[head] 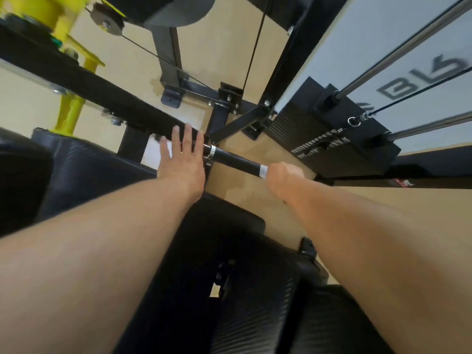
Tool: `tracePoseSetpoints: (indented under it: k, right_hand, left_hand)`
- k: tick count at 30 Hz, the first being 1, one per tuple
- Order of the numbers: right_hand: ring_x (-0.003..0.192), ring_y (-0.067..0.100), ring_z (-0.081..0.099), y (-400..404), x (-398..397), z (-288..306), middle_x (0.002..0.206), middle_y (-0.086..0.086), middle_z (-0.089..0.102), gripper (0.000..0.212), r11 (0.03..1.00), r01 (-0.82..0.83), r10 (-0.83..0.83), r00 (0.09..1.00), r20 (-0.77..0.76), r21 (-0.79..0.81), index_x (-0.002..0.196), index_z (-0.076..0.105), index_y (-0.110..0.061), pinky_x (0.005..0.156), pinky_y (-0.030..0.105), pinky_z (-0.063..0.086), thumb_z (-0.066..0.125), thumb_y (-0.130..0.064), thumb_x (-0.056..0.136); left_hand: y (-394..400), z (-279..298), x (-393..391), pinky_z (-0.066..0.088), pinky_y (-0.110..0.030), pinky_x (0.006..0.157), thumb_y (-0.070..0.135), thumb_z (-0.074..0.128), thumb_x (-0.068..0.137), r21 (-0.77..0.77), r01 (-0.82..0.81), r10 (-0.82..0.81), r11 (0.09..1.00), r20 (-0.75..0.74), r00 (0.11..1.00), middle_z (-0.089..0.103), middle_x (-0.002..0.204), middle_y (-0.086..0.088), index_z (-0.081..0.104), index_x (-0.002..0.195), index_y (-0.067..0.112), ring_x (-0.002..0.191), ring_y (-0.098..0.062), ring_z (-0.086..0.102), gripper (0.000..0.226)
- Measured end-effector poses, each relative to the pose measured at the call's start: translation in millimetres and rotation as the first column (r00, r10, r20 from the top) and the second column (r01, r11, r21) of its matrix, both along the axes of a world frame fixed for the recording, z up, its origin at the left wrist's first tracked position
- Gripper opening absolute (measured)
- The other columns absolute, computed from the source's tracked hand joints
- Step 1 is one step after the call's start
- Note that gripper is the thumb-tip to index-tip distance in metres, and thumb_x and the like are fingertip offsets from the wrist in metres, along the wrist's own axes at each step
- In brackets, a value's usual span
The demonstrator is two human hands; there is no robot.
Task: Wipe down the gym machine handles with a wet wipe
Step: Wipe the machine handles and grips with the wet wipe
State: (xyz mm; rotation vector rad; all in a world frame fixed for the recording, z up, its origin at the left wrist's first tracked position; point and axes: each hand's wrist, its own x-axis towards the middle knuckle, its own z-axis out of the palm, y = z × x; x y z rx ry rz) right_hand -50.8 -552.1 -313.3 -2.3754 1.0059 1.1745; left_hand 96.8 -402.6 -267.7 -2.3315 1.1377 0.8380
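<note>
A black rubber-gripped machine handle [236,160] with silver end collars juts out from a black machine arm [89,94] at the middle of the head view. My left hand [182,159] lies flat with fingers spread on the arm, just left of the handle's inner collar. My right hand [283,178] is closed around the handle's outer end. A white strip [263,171] shows at the edge of that fist; whether it is the wet wipe or the end collar I cannot tell.
A black weight stack [339,146] with chrome guide rods [398,54] and a cable stands to the right. Black padded seats [84,164] lie below and left. Yellow frame parts [69,113] and a pulley [107,21] sit at upper left. Beige floor [222,47] lies beneath.
</note>
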Motion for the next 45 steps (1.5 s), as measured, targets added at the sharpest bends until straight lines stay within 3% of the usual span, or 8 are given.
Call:
tracePoseSetpoints:
  k: [5,11,17,24,28,31,41,45]
  right_hand:
    - [0.116,0.027,0.061,61.7,15.8,61.9,0.123,0.009,0.064,0.033,0.995,-0.088,0.089,0.996,-0.005,0.042,0.129,0.059,-0.009,0.095,0.037,0.047,0.05,-0.022,0.101]
    - [0.104,0.031,0.066,196.9,24.1,120.4,0.11,0.013,0.069,0.036,0.904,-0.027,-0.06,0.98,0.189,0.426,0.112,0.068,-0.005,0.085,0.038,0.051,0.054,-0.033,0.096]
    - [0.109,0.029,0.068,328.0,-27.2,134.1,0.115,0.01,0.071,0.048,0.659,0.052,-0.128,0.991,0.044,0.75,0.121,0.066,-0.013,0.094,0.041,0.056,0.079,-0.038,0.082]
    - [0.093,0.009,0.069,425.7,-101.9,139.9,0.101,-0.009,0.071,0.037,0.476,0.155,-0.338,0.941,0.017,0.866,0.108,0.068,-0.026,0.074,0.02,0.058,0.084,-0.038,0.077]
    - [0.099,0.021,0.073,462.7,-133.9,125.1,0.109,0.006,0.074,0.058,0.373,0.309,-0.466,0.878,-0.111,0.875,0.116,0.069,-0.011,0.088,0.041,0.061,0.088,-0.043,0.072]
    - [0.08,0.017,0.073,485.2,-158.5,113.5,0.097,0.012,0.07,0.03,0.289,0.424,-0.651,0.744,-0.149,0.858,0.095,0.056,-0.004,0.068,0.029,0.059,0.077,-0.025,0.088]
    - [0.103,0.015,0.064,519.5,-183.0,49.6,0.104,-0.014,0.065,0.012,0.933,0.147,-0.326,0.738,0.592,0.329,0.103,0.067,-0.03,0.084,0.032,0.058,0.07,-0.033,0.092]
    - [0.115,0.017,0.06,537.3,-175.0,10.6,0.12,-0.006,0.061,0.059,0.96,-0.134,-0.004,0.874,0.486,0.247,0.131,0.057,-0.024,0.088,0.028,0.046,0.06,-0.064,0.087]
  left_hand:
    - [93.6,54.6,-109.9,0.016,-0.04,0.125,0.018,0.062,0.091,-0.341,-0.43,0.287,0.836,-0.395,0.872,0.006,0.167,-0.001,0.001,0.158,0.022,0.153,-0.02,0.008,0.091]
    - [224.9,84.3,-207.1,0.043,-0.035,0.108,0.021,0.058,0.098,-0.049,-0.991,0.788,0.121,-0.603,0.126,0.048,0.148,-0.001,0.034,0.151,0.023,0.128,-0.018,0.053,0.058]
    - [334.0,114.2,-219.5,0.049,-0.041,0.097,0.03,0.055,0.097,0.171,-0.775,0.517,-0.609,-0.655,-0.551,0.069,0.123,-0.007,0.059,0.132,0.017,0.113,-0.027,0.064,0.038]
    - [445.0,123.1,-272.5,0.051,-0.044,0.1,0.022,0.06,0.098,0.187,-0.737,0.372,-0.65,-0.767,-0.522,0.072,0.112,-0.016,0.066,0.086,0.01,0.104,-0.028,0.068,0.018]
    - [493.2,98.3,-302.5,0.056,-0.037,0.083,0.016,0.052,0.1,0.306,-0.55,0.103,-0.777,-0.8,-0.591,0.072,0.1,-0.011,0.064,0.099,0.006,0.09,-0.025,0.07,0.016]
    - [530.1,76.8,-321.7,0.057,-0.036,0.069,0.009,0.047,0.092,0.42,-0.36,-0.127,-0.833,-0.779,-0.615,0.065,0.087,-0.012,0.058,0.097,0.004,0.073,-0.025,0.068,0.013]
    - [565.5,-1.0,-342.8,0.057,-0.038,0.087,0.002,0.065,0.092,0.333,-0.579,-0.019,-0.744,-0.877,-0.48,0.072,0.108,-0.013,0.059,0.104,0.008,0.092,-0.024,0.073,0.014]
    - [554.4,-42.1,-345.4,0.058,-0.038,0.088,-0.005,0.067,0.087,0.291,-0.618,0.059,-0.73,-0.874,-0.482,0.072,0.107,-0.017,0.062,0.1,0.007,0.091,-0.024,0.071,0.018]
